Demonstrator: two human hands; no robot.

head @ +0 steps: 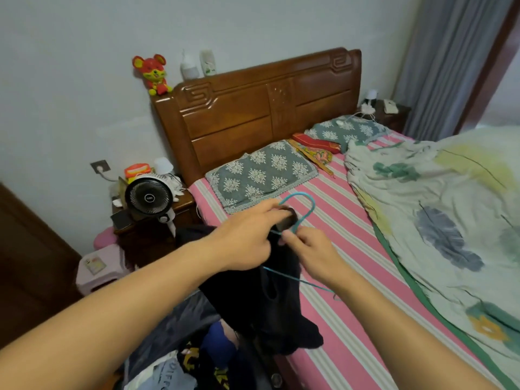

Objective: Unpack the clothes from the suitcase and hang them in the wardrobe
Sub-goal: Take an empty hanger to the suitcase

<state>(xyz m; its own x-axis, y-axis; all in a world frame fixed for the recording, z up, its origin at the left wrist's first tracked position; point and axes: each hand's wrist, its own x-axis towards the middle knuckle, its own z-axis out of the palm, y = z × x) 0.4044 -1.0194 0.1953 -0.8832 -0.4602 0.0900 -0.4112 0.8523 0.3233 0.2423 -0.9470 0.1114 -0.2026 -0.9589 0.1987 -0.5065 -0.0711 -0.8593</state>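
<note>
A black garment (270, 302) hangs from my hands over the edge of the bed, with a thin blue wire hanger (305, 205) poking out of its neck. My left hand (247, 235) grips the garment's collar beside the hanger's hook. My right hand (308, 250) pinches the hanger's neck and the cloth just below the hook. The hanger's lower wire shows under my right wrist. The open suitcase (180, 358) lies at the bottom of the view with several clothes in it. No wardrobe is visible.
The bed (346, 249) has a pink striped sheet, two grey patterned pillows (261, 175) and a leaf-print quilt (439, 209) on the right. A nightstand with a small black fan (148, 199) stands at left, a pink stool (98, 266) below it. A dark wooden door is far left.
</note>
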